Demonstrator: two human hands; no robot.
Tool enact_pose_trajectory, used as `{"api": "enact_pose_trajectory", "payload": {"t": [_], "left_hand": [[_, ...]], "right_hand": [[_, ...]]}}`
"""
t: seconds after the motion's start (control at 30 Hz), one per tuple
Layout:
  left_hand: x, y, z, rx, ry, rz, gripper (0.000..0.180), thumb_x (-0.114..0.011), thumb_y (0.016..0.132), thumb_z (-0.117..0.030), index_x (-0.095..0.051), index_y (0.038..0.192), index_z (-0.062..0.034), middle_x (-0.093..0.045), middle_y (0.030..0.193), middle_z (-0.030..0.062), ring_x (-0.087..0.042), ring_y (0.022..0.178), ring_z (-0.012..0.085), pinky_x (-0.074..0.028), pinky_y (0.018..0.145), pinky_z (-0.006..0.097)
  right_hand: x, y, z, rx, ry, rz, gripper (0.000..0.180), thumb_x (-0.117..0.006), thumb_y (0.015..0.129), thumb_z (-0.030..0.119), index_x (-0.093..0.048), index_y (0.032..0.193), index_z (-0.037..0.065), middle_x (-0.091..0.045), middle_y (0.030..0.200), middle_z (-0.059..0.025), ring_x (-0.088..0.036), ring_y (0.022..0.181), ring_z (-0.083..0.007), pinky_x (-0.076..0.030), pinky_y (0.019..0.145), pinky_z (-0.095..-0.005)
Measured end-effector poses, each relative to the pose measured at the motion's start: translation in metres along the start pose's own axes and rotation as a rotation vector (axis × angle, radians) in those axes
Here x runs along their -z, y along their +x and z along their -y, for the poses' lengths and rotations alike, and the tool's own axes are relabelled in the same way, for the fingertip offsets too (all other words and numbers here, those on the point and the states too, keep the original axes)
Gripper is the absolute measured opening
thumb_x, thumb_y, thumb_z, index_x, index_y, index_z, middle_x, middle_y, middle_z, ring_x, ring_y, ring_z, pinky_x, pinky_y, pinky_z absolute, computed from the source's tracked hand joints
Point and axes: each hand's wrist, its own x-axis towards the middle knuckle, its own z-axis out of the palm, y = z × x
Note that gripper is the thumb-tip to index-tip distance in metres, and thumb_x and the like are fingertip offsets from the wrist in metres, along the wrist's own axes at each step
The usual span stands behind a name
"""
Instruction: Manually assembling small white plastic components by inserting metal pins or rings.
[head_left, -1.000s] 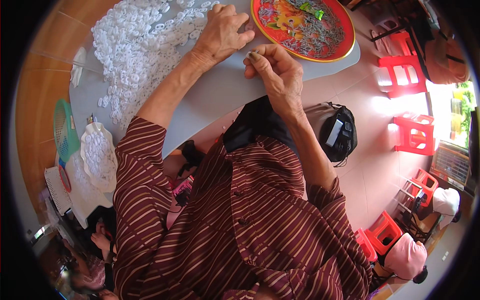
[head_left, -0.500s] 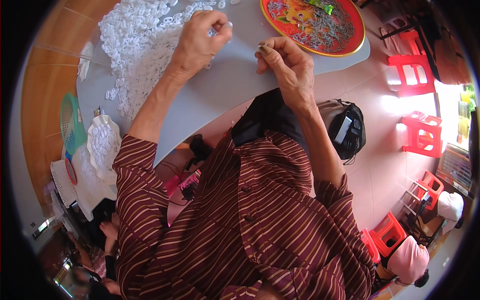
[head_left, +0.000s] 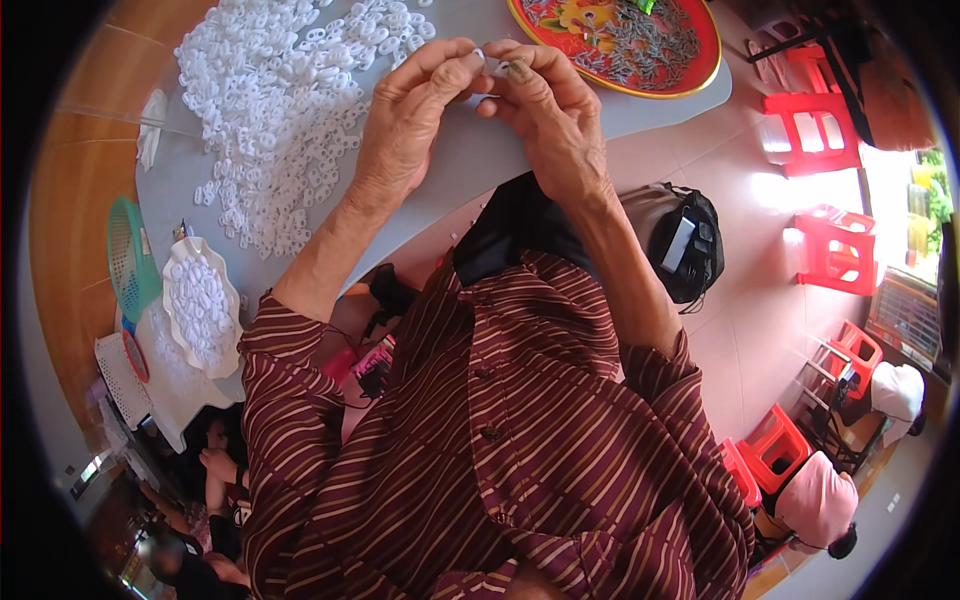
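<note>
My left hand [head_left: 412,125] and my right hand [head_left: 557,120] meet fingertip to fingertip above the grey table. Between the left thumb and forefinger is a small white plastic piece [head_left: 479,54], mostly covered by the fingers. The right thumb and forefinger pinch another small whitish piece [head_left: 501,70]; its exact shape is hidden. Left of my hands spreads a large heap of white oval plastic pieces with holes [head_left: 255,85], with flatter, more see-through pieces [head_left: 285,180] at its near side. Beyond my right hand lies a red round tray [head_left: 716,70] holding many small grey metal screw-like parts [head_left: 655,55].
A white scalloped dish [head_left: 232,335] of finished-looking white pieces and a green basket [head_left: 130,260] are at the left. A black mesh bag [head_left: 700,245] is right of my lap. Red stools [head_left: 840,250] stand on the floor; other people sit at lower left and right.
My left hand has come right and slightly down from over the heap, and my right hand has moved left and up. Apart before, their fingertips now meet.
</note>
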Motion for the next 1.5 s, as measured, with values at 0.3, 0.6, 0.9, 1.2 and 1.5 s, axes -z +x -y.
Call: {"api": "enact_pose_trajectory", "payload": {"t": [0.3,0.6,0.9,1.2,1.5], "left_hand": [[0.002,0.001,-0.028,-0.01,0.902,0.158,0.032,-0.057,0.092,-0.026,-0.061,0.11,-0.0003,-0.062,0.089,-0.0007,-0.055,0.082,0.0081,-0.042,0.077,0.019],[0.003,0.005,-0.017,0.087,0.187,0.131,0.016,-0.058,0.087,-0.015,-0.067,0.088,-0.0017,-0.055,0.072,0.0011,-0.051,0.072,0.0081,-0.04,0.069,0.022],[0.007,0.004,-0.017,0.007,0.197,0.111,0.017,-0.057,0.089,-0.015,-0.063,0.091,0.0009,-0.055,0.078,0.0026,-0.05,0.075,0.0116,-0.041,0.077,0.025],[0.006,0.003,-0.012,-0.062,0.203,0.106,0.014,-0.06,0.087,-0.013,-0.065,0.08,-0.0025,-0.056,0.07,0.0011,-0.049,0.067,0.0076,-0.039,0.066,0.022],[0.007,0.001,-0.018,-0.064,0.609,0.102,0.021,-0.057,0.088,-0.022,-0.063,0.081,-0.003,-0.053,0.065,-0.0012,-0.049,0.064,0.0064,-0.04,0.06,0.022]], "right_hand": [[0.005,0.001,-0.005,0.077,-0.147,0.023,0.018,-0.058,0.092,0.014,-0.059,0.098,-0.003,-0.064,0.099,-0.0089,-0.058,0.082,-0.0107,-0.049,0.076,-0.0245],[0.004,-0.003,-0.002,0.074,0.03,-0.102,0.015,-0.06,0.09,0.011,-0.061,0.097,-0.002,-0.065,0.089,-0.0061,-0.056,0.075,-0.0085,-0.046,0.07,-0.0211],[-0.008,-0.008,0.002,0.088,-0.478,-0.102,0.023,-0.065,0.085,0.008,-0.058,0.105,-0.001,-0.064,0.08,-0.0027,-0.054,0.07,-0.0056,-0.046,0.062,-0.0194],[-0.006,-0.009,0.0,0.105,-0.495,-0.084,0.029,-0.067,0.084,0.007,-0.052,0.108,-0.001,-0.064,0.081,-0.0037,-0.056,0.073,-0.0061,-0.046,0.066,-0.0195],[-0.007,-0.011,0.0,0.121,-0.556,-0.086,0.027,-0.064,0.085,0.006,-0.052,0.108,-0.001,-0.064,0.082,-0.0044,-0.059,0.079,-0.0077,-0.048,0.07,-0.0204]]}}
